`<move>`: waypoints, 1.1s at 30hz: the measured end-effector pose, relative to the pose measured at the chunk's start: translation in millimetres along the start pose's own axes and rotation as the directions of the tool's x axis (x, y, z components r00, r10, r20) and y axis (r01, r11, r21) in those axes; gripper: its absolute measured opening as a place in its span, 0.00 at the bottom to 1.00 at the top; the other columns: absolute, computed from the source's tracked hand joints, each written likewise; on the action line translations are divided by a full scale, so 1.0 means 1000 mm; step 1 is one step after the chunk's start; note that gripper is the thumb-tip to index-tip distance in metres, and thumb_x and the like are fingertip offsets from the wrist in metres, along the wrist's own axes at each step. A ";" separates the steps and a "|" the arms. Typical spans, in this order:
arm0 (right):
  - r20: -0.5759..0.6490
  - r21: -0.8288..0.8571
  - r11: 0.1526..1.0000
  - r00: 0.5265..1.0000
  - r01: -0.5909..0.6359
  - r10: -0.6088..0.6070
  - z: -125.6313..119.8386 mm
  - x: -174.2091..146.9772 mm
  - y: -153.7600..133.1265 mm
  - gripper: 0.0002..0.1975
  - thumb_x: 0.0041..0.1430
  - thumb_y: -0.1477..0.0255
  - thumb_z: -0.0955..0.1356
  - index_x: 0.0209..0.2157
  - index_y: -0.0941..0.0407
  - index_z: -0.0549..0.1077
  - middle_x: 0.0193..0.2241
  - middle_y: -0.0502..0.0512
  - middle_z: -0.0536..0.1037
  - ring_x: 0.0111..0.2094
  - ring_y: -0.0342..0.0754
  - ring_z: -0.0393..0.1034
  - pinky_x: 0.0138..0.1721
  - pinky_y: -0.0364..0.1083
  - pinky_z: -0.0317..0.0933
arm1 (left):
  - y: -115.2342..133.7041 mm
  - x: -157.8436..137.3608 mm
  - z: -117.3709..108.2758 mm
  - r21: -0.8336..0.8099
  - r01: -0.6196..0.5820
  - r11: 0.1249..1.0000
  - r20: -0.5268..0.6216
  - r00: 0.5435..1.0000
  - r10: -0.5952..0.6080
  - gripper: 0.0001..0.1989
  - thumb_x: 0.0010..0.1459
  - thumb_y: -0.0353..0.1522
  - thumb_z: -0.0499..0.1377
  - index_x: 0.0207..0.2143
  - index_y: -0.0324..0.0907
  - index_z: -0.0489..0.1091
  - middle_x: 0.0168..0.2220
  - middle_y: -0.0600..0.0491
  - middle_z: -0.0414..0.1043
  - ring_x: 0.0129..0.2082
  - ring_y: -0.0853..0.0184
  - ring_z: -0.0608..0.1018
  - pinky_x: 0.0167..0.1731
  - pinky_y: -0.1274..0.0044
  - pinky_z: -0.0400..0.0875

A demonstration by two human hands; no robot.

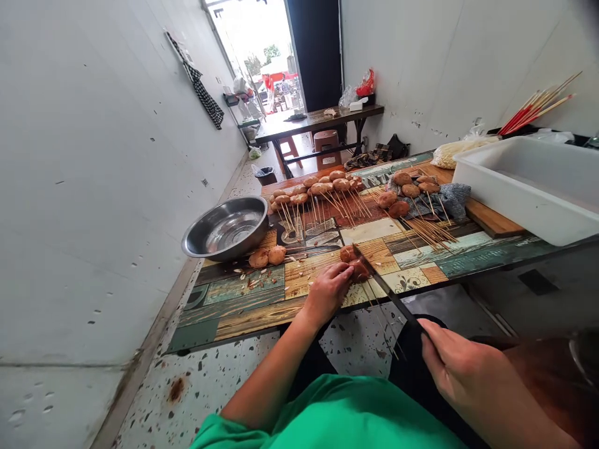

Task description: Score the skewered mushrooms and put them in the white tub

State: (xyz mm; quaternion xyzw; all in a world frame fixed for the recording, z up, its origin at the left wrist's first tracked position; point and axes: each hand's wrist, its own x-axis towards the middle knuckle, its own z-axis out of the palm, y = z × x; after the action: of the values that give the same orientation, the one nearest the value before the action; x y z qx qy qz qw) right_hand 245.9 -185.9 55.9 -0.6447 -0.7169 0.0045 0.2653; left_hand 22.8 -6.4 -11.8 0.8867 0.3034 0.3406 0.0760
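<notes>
My left hand (327,288) is closed on brown, rounded, potato-like pieces (359,270) at the table's near edge. Thin wooden skewers (374,299) run from these pieces down past the edge. My right hand (461,355) grips the handle of a long dark knife (384,285), whose blade slants up to the left and meets the pieces near my left fingertips. More loose brown pieces (267,256) lie left of my hands, among pale slivers. Further back is a row of skewered brown pieces (321,188), with their sticks pointing toward me.
A steel basin (224,231) stands at the table's left end. At right, more skewered pieces (402,179) lie by a grey cloth (455,199), a wooden board (496,219) and a white plastic tub (528,199). Bare skewers (433,232) lie in front. Another table (322,118) stands behind.
</notes>
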 end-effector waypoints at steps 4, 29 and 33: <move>0.010 -0.336 0.898 0.954 0.285 -0.299 -0.007 -0.002 -0.013 0.19 0.63 0.83 0.58 0.41 0.70 0.80 0.23 0.60 0.79 0.16 0.50 0.73 0.14 0.50 0.57 | 0.004 0.001 -0.004 -0.005 0.002 1.000 0.037 0.999 -0.002 0.13 0.69 0.30 0.55 0.53 0.45 0.74 0.55 0.44 0.74 0.55 0.60 0.77 0.54 0.67 0.77; -0.032 -0.439 0.869 0.962 0.229 -0.270 -0.009 -0.013 -0.029 0.18 0.52 0.89 0.62 0.36 0.69 0.81 0.17 0.52 0.70 0.13 0.48 0.66 0.14 0.47 0.56 | 0.004 0.004 -0.007 -0.032 -0.124 0.992 0.001 0.992 0.124 0.10 0.68 0.28 0.55 0.47 0.43 0.75 0.47 0.46 0.77 0.49 0.60 0.78 0.48 0.68 0.77; -0.030 -0.454 0.864 0.966 0.217 -0.258 -0.009 -0.015 -0.028 0.17 0.54 0.88 0.61 0.37 0.69 0.81 0.17 0.52 0.70 0.13 0.47 0.66 0.14 0.47 0.55 | 0.005 0.005 -0.009 -0.037 -0.139 0.990 0.006 0.990 0.140 0.10 0.68 0.27 0.55 0.47 0.42 0.75 0.46 0.46 0.78 0.48 0.60 0.79 0.49 0.68 0.78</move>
State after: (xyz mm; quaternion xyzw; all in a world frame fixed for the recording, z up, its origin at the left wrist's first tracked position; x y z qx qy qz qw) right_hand 224.2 -207.9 67.5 -0.5945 -0.7601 -0.2218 0.1404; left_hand 22.3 -8.1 -0.9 0.9057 0.2339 0.3466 0.0695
